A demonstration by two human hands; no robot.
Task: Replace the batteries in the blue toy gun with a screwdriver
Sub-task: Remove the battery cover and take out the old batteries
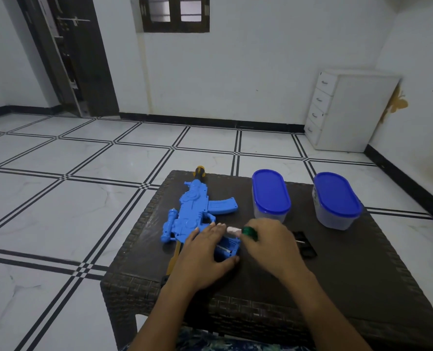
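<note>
Blue toy gun (pixel 192 214) lies near the left edge of the surface (pixel 349 274); light, stiff, hollow plastic, likely to skid, so best clamped at the stock, where the left hand (pixel 205 252) grips it. Right hand (pixel 269 245) pinches the green screwdriver (pixel 249 233) beside it.

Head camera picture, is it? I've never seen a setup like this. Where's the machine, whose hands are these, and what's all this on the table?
There is no machine here. A person wears a camera on the head, looking down at their own hands. On the dark woven table lie a blue toy gun, two blue-lidded tubs and a small black piece, possibly the battery cover. The left hand holds the gun near its open compartment. The right hand grips a green-handled tool, likely the screwdriver.
</note>
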